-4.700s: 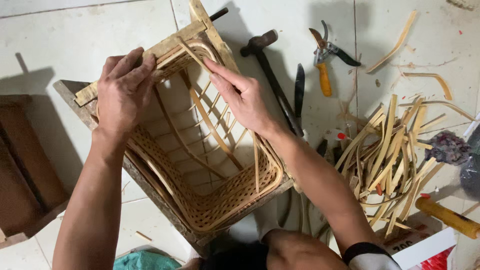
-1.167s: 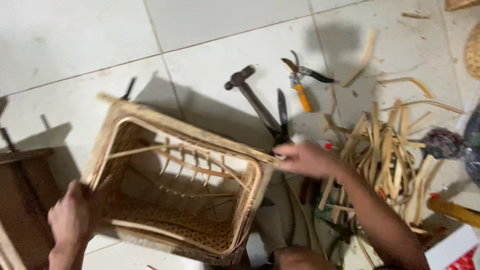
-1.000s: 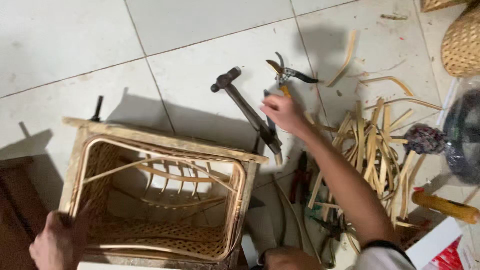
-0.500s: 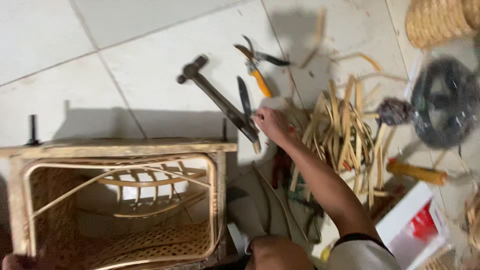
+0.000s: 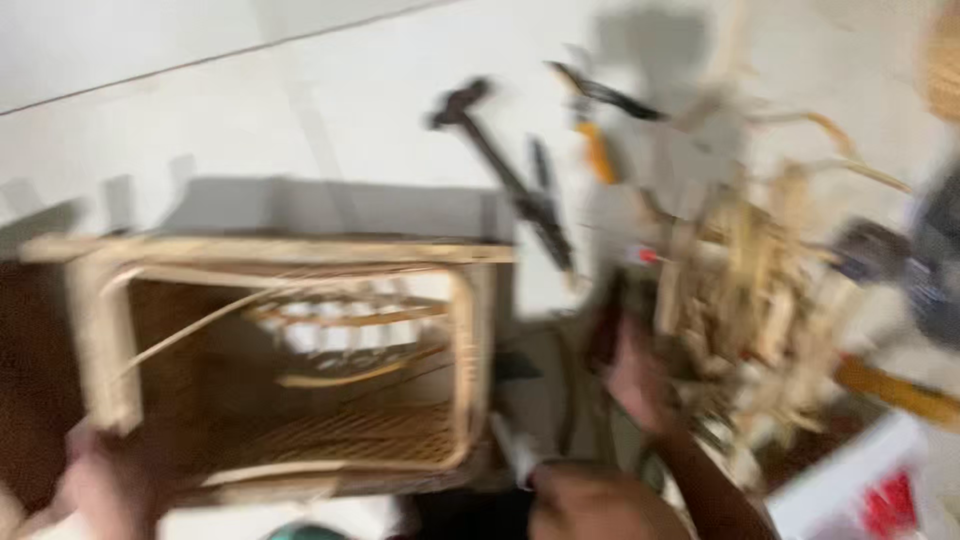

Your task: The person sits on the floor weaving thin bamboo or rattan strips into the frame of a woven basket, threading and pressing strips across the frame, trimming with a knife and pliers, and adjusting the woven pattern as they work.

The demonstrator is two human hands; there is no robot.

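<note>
Basket: the half-woven rattan basket (image 5: 270, 370) lies on its side on the tiled floor, mouth toward the camera.
Left hand: left hand (image 5: 110, 480) at the basket's lower left corner as before — grip blurred, cannot tell.
Right hand: right hand (image 5: 635, 375) has dropped from the hammer (image 5: 500, 170) to the basket's right, at the strip pile (image 5: 750, 290) — fingers blurred, cannot tell.
Meaning: probably fetching something there.

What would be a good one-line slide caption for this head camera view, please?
Blurred: left hand steadies a half-woven cane basket while right hand reaches into loose cane strips beside a hammer.
</note>
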